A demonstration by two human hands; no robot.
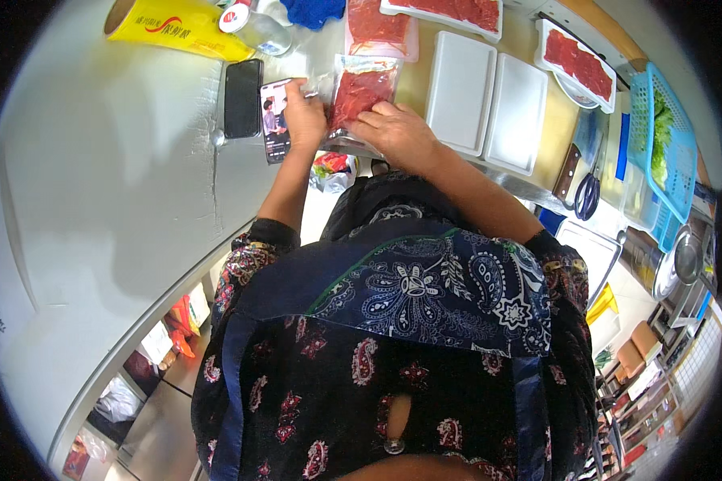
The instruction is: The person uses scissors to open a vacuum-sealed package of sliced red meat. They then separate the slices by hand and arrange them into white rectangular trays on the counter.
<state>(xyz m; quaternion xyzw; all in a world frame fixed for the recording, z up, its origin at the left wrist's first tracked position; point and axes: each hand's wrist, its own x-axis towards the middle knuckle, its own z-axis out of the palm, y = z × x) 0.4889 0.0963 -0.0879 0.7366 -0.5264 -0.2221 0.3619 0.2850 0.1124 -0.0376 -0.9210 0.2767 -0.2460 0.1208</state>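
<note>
A clear plastic bag of sliced red meat (361,96) lies at the counter's near edge. My right hand (397,129) rests on its lower right part, fingers bent against it. My left hand (305,117) is at the bag's left side, over the right edge of a lit smartphone (274,123); whether its fingers grip the film is unclear. A dark phone (243,99) lies just left of the lit one. Beyond the bag is another pack of red meat (378,30). Two white trays (462,93), bottoms or lids up, lie side by side to the right.
White trays of sliced meat (579,63) stand at the back right. Nearby are a wooden-handled knife (568,171), dark-handled scissors (588,195) and a blue basket (686,144) with lettuce. A yellow cling-film roll (174,29), a glass jar (265,36) and a blue cloth (316,12) are at the back left.
</note>
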